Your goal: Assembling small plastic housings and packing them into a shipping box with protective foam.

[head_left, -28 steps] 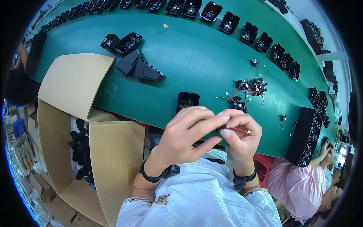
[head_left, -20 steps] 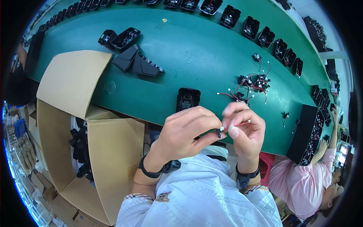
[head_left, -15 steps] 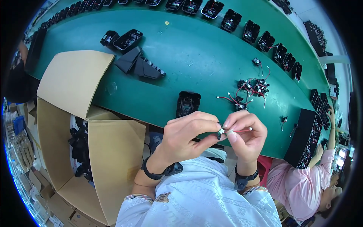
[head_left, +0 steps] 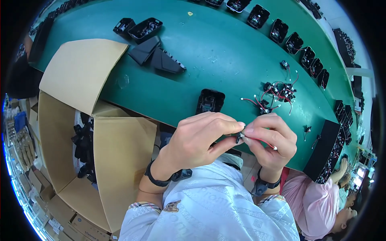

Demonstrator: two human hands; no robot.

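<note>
In front of my chest my left hand (head_left: 203, 138) pinches a small black part (head_left: 239, 138) with a pale piece on it between thumb and fingertips. My right hand (head_left: 277, 138) closes on the same spot from the other side, its fingertips touching my left ones. From that grip a red wire (head_left: 263, 141) runs across the right fingers to a small white plug. My fingertips hide most of the part. Just beyond my left hand a black open housing (head_left: 210, 100) rests on the green table. Farther right lies a cluster of black parts with red wires (head_left: 277, 91).
An open cardboard box (head_left: 124, 160) holding black pieces stands at the left. Black housings (head_left: 279, 31) line the far side. Black wedge-shaped covers (head_left: 167, 61) lie at the left of the table. At right, a co-worker in pink (head_left: 313, 201) sits near a black bin (head_left: 321, 150).
The whole view has shifted slightly. My right hand has turned, and the red wire now slants down to the right. The co-worker's raised arm has come down.
</note>
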